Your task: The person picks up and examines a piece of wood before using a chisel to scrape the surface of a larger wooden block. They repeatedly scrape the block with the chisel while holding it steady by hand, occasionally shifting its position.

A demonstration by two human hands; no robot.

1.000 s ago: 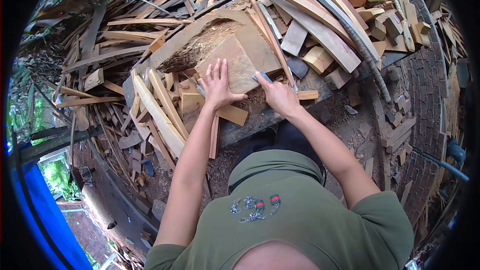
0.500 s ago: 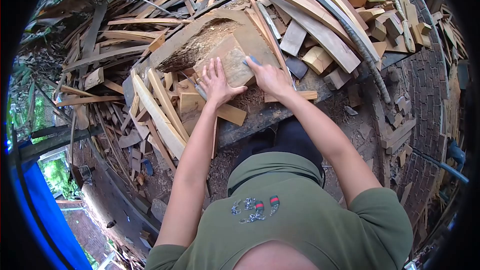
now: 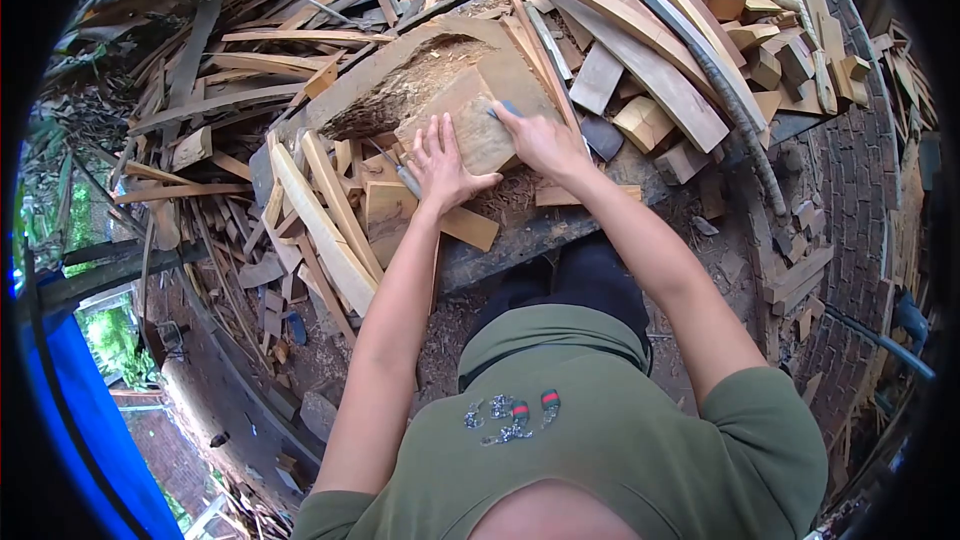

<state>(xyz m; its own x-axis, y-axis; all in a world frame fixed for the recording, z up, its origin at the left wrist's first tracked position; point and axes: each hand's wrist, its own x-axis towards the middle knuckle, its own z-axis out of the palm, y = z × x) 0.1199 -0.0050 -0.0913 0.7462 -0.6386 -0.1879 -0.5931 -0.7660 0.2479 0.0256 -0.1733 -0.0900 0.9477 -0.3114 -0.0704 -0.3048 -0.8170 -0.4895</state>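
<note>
A squarish wooden block [image 3: 480, 130] lies on a large slab of wood [image 3: 515, 75] with a rough, hollowed-out side. My left hand [image 3: 443, 168] rests on the block's near left part, fingers spread and flat. At the block's right edge, my right hand [image 3: 548, 148] is closed around a small blue tool [image 3: 506, 110]; its kind is mostly hidden by the fingers. Wood chips lie between the hands. Just left of my left wrist, a thin metal tool with a grey handle [image 3: 407, 178] lies among the offcuts.
Long curved offcuts [image 3: 322, 225] lean at the bench's left. A flat wooden piece [image 3: 468, 228] lies near the bench edge [image 3: 520, 250]. Thick planks [image 3: 640, 60] and a dark curved bar [image 3: 735, 125] are at the right, beside stacked blocks [image 3: 770, 0]. More scrap fills the back left.
My right hand with the blue tool has slid slightly away from me along the block's edge. My left hand stays on the block. The whole view has shifted a little.
</note>
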